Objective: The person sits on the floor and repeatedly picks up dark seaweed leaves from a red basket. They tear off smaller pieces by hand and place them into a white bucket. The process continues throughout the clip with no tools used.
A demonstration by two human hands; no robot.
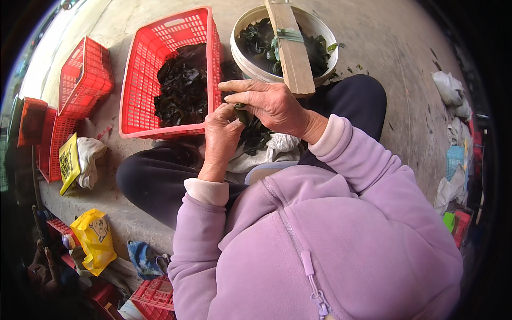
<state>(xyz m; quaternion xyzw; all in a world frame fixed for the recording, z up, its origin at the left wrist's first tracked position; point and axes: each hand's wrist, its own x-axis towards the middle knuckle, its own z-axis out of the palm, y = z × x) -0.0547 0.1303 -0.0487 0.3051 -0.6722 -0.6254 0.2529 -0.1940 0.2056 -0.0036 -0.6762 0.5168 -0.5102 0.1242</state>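
Observation:
Both of my hands meet above my lap, between a red plastic crate and a white bucket. Between the thumb and fingers of my left hand (223,134) is a dark green piece of seaweed (243,115), which hangs down toward my lap. My right hand (276,105) pinches the same piece from the other side, its upper fingers stretched out over the left. Dark wet seaweed lies heaped in the red plastic crate (134,96). More green seaweed fills the white bucket (240,60), with a wooden board (294,60) bound by green cord across its top.
Several red crates (90,80) stand at the left near a yellow sign (69,164). A yellow bag (94,240) and a blue cloth item (144,259) are at lower left. White sacks (450,90) lie at the far right. Seaweed scraps dot the concrete floor (400,108).

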